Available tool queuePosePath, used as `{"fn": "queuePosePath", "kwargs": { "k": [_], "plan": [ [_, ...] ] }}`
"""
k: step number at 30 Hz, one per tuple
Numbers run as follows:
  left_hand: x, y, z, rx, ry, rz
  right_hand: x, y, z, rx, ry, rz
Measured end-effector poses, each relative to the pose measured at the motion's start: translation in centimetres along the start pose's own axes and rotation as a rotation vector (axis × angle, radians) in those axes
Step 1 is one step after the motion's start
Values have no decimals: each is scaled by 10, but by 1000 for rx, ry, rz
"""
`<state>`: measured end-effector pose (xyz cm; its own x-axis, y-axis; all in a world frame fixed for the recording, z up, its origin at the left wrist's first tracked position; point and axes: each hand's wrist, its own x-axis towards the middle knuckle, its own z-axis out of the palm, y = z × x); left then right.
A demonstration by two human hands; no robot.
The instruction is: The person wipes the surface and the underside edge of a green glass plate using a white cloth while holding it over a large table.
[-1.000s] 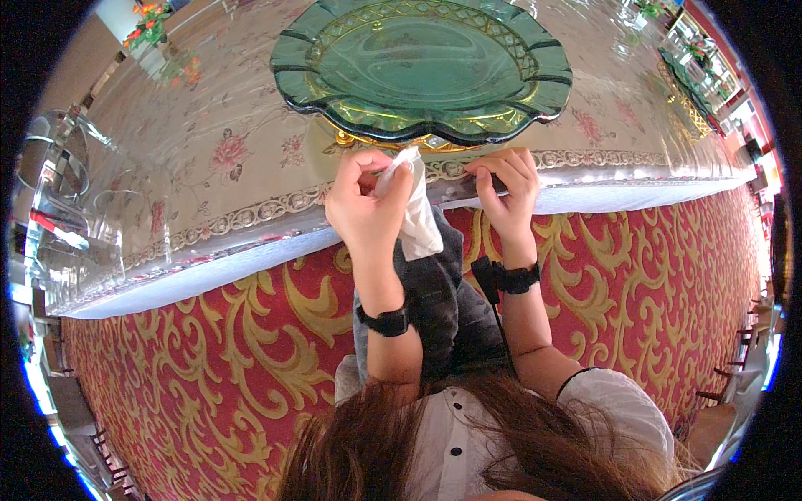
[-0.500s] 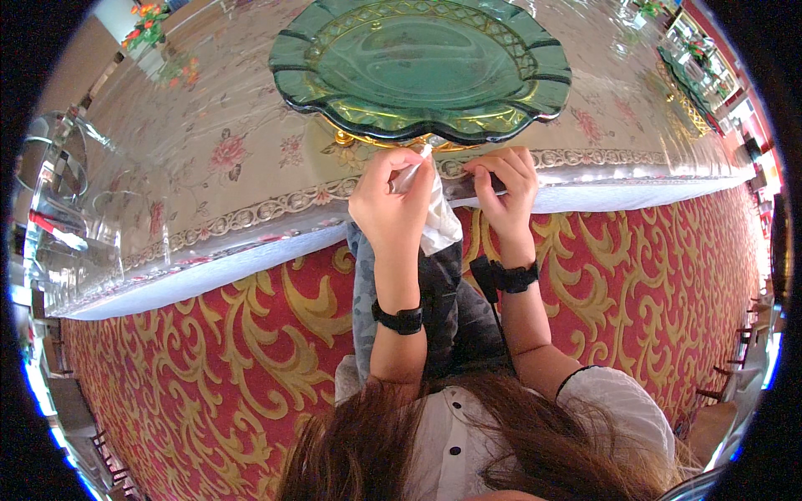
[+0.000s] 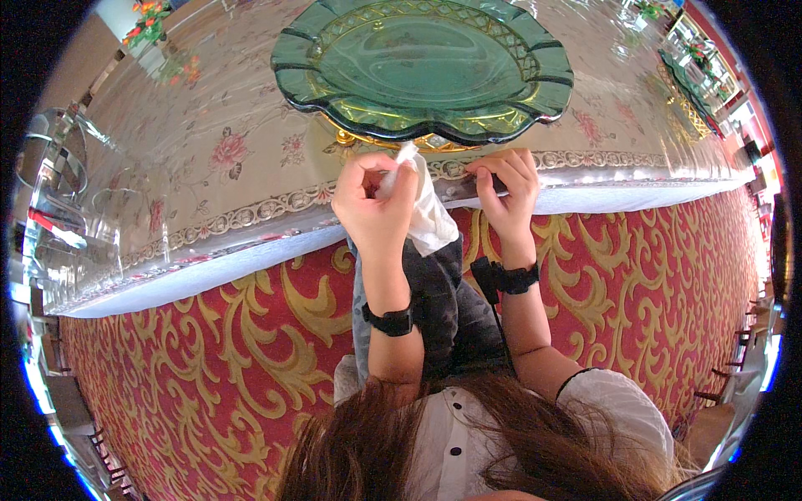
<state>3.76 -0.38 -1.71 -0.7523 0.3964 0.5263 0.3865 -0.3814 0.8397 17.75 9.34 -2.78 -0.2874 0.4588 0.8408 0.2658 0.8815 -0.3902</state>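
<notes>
A crumpled white tissue [image 3: 430, 213] hangs from the pinched thumb and fingers of my left hand [image 3: 376, 200]. Its upper tip points toward the rim of a large green glass plate [image 3: 426, 63] with a scalloped edge. That plate sits on a gold openwork stand [image 3: 347, 138] close to the table's near edge. My right hand [image 3: 510, 188] rests at the table edge right of the tissue, its fingers curled and the thumb close to them. Whatever lies inside its curl is dark and I cannot make it out.
A floral tablecloth [image 3: 225, 150] under clear plastic covers the table. Glassware [image 3: 58, 167] and a red item [image 3: 54, 225] stand at the far left. Orange flowers [image 3: 149, 21] are at the back left; another green plate [image 3: 681, 79] is at the right. Patterned red carpet [image 3: 251, 376] lies below.
My left hand has shifted slightly left and away from the plate's stand, carrying the tissue, more of which now shows. My right hand has stayed at the table edge.
</notes>
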Motion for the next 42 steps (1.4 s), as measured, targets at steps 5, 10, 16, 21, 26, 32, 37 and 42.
{"fn": "queuePosePath", "kwargs": {
  "k": [5,10,16,21,26,32,37,42],
  "plan": [
    [-1,-1,9,180,26,56,0,1,0,8,9,-6],
    [-1,1,9,149,-32,24,0,2,0,3,8,-12],
    [-2,5,9,128,-112,16,0,1,1,-4,5,-6],
    [-3,4,9,145,-110,5,-1,1,1,-9,1,-7],
    [-7,1,18,171,13,48,-1,1,0,8,3,-4],
    [-8,-2,24,186,73,119,-1,1,1,14,8,-7],
    [-3,2,13,172,-47,59,-1,1,1,9,6,0],
    [1,2,4,183,-235,61,0,1,1,-5,11,-17]
  ]
}}
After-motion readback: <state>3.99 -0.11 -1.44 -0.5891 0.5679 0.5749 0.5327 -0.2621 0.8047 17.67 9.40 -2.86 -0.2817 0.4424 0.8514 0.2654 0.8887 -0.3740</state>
